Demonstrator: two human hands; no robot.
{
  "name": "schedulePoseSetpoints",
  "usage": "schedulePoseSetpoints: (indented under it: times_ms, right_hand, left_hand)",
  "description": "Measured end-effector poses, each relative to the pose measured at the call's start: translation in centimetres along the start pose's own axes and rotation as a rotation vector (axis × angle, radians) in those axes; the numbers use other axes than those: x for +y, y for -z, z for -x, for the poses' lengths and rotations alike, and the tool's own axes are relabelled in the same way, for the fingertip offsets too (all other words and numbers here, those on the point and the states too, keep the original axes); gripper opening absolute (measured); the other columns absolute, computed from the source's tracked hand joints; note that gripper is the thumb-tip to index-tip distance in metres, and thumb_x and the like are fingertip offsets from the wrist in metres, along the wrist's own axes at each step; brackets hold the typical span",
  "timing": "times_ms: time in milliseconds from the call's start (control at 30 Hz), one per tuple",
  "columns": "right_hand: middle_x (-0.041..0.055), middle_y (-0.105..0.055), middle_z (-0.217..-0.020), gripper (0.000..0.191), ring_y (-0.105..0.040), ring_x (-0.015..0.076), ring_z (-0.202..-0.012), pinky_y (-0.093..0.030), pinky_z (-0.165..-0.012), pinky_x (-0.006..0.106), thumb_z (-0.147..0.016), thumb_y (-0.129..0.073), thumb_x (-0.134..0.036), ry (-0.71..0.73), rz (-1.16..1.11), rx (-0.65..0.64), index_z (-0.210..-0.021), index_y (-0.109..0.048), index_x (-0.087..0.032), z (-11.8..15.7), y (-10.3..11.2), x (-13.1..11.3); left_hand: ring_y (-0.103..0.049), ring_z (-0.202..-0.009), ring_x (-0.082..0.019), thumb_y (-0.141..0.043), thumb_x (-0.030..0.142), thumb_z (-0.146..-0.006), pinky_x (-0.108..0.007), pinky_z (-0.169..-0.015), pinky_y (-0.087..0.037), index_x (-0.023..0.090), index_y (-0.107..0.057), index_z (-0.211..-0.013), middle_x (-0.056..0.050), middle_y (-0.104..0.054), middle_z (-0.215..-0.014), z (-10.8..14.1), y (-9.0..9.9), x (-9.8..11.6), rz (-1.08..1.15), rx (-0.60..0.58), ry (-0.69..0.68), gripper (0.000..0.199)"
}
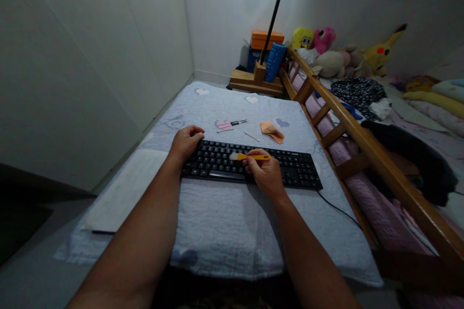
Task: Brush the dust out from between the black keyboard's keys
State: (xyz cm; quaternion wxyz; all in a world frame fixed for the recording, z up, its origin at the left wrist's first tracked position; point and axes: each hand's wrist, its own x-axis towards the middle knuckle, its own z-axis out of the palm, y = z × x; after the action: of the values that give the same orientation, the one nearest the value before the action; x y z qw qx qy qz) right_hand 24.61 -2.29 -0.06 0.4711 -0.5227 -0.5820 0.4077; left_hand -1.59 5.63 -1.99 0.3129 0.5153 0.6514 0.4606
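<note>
A black keyboard (pixel 290 166) lies across the cloth, its cable running off to the right. My left hand (pixel 185 144) is closed on the keyboard's left end, with the thumb and fingers at its far corner. In my right hand (pixel 266 172) is a small brush (pixel 258 157) with a yellow handle, pinched between thumb and fingers. The brush's pale bristles touch or hover just over the keys near the middle; I cannot tell which. Beyond the keyboard lie an orange cloth (pixel 272 132), a cotton swab (pixel 252 136), another swab (pixel 225 130) and tweezers (pixel 239 121) beside a pink piece.
The blue-grey quilted cloth (pixel 217 227) covers the work surface. A white board (pixel 119 193) lies at the left by the wall. Along the right runs a wooden bed rail (pixel 362 130), with plush toys and bedding behind it. A lamp pole (pixel 277 7) rises from a wooden base at the back.
</note>
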Motion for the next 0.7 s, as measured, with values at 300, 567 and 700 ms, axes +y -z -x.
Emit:
schedulePoseSetpoints:
  times_ms: [300,567,700]
  right_hand:
    - [0.0041,-0.075,-0.076,0.031,-0.07,0.0194,-0.063,-0.056,-0.059,0.03,-0.08,-0.067,-0.051,-0.038,-0.094,0.049,-0.091,-0.066,-0.021,0.2,0.5,-0.9]
    - [0.0049,-0.076,-0.08,0.025,-0.07,0.0192,-0.065,-0.055,-0.061,0.03,-0.083,-0.065,-0.043,-0.007,-0.034,-0.042,-0.094,-0.067,-0.021,0.2,-0.3,0.1]
    - [0.0044,-0.074,-0.075,0.021,-0.068,0.019,-0.064,-0.051,-0.061,0.029,-0.084,-0.062,-0.039,0.044,0.104,0.029,-0.09,-0.067,-0.02,0.1,0.6,-0.1]
  left_hand:
    - [-0.058,-0.073,-0.02,-0.067,0.036,-0.064,-0.033,-0.074,-0.043,0.019,-0.072,-0.083,-0.001,-0.065,-0.073,-0.1,-0.1,-0.1,-0.003,0.006,0.002,0.027]
    - [-0.058,-0.074,-0.02,-0.067,0.037,-0.063,-0.034,-0.074,-0.043,0.019,-0.071,-0.082,-0.001,-0.065,-0.073,0.1,0.0,0.1,0.006,-0.001,0.008,0.027]
    - [-0.057,-0.074,-0.02,-0.066,0.038,-0.063,-0.034,-0.074,-0.043,0.019,-0.072,-0.083,-0.001,-0.065,-0.072,0.1,0.0,0.2,-0.01,0.003,0.005,0.028]
